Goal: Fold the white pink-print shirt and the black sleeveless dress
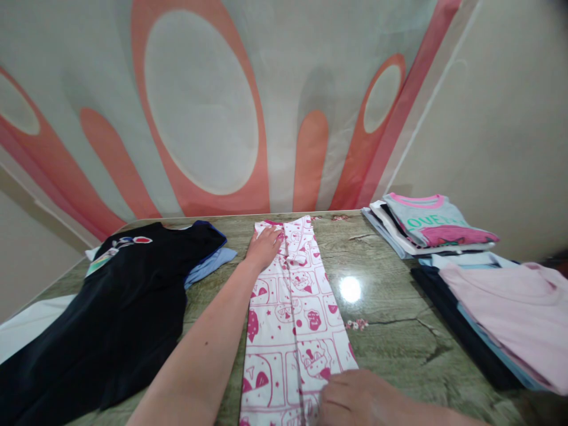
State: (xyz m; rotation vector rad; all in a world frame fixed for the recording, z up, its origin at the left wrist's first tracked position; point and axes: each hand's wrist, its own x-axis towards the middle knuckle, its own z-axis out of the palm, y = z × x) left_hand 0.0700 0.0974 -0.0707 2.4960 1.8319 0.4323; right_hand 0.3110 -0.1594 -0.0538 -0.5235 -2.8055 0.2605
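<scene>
A white shirt (306, 319) with a pink cartoon print lies folded into a long strip on the table, its collar at the far end. A sleeve is turned back over its upper part, and a fold line runs down the middle. My left hand (265, 247) rests flat beside the collar, fingers stretched out on the cloth. Down at the near right edge of the strip, my right hand (355, 397) has its fingers curled onto the fabric; the fingertips are partly hidden and slightly blurred. The shirt's near end runs out of view.
Left of the strip, a black shirt (133, 302) lies over blue (210, 266) and white cloth. At the right stand a stack topped by a grey-and-pink shirt (437, 218) and another topped by a pink shirt (515, 302). A wall borders the wood-patterned table (377, 349).
</scene>
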